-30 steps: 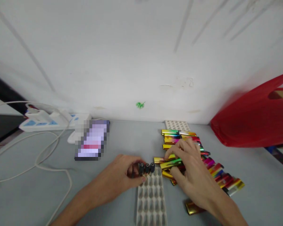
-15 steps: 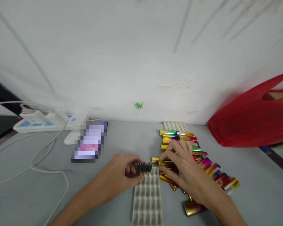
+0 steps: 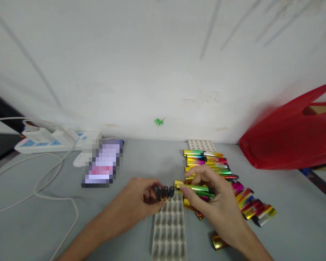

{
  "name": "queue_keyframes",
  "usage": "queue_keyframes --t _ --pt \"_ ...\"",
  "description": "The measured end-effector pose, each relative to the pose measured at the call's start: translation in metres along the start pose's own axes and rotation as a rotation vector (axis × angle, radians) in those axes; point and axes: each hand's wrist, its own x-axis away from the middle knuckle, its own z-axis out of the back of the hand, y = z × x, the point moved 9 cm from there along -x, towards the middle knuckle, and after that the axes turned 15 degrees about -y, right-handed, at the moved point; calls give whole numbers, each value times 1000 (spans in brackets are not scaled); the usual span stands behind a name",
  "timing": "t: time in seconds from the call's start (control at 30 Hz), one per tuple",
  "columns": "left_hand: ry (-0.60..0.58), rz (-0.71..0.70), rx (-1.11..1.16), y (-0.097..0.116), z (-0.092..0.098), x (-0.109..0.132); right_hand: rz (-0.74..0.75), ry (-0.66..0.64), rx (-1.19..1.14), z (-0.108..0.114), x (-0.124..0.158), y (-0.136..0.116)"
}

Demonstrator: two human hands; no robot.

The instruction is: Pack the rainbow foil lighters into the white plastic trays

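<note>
My left hand [image 3: 141,199] is closed around three lighters [image 3: 165,192]. Their black ends, each with a small ring, face me just above the far end of a pale tray [image 3: 169,228] with rows of oval slots. To the right of it, my right hand [image 3: 217,203] has its thumb against a shiny gold-and-green lighter [image 3: 197,188], its black end toward the palm. The index finger is raised off it; the other fingers are partly hidden. Beneath and around this hand lies a pile of metallic lighters [image 3: 216,160] in gold, red, green and purple.
A second slotted tray [image 3: 202,145] lies by the wall. A red bag [image 3: 290,137] stands at the right. On the left are a phone [image 3: 104,163], a white power strip [image 3: 49,141] and loose white cables [image 3: 73,199]. One gold lighter [image 3: 217,241] lies near the front.
My right hand has turned and opened out slightly, drawing a gold-and-green lighter out of the pile into clear view. My left hand and its three lighters stay nearly still.
</note>
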Motion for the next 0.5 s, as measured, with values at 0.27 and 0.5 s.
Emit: queue_keyframes --t 0.27,0.5 --pt "-7 14 20 0 0 1 -57 -65 -359 -14 -1 8" --pt "-4 6 28 -1 0 0 -82 -109 -665 -27 -4 21"
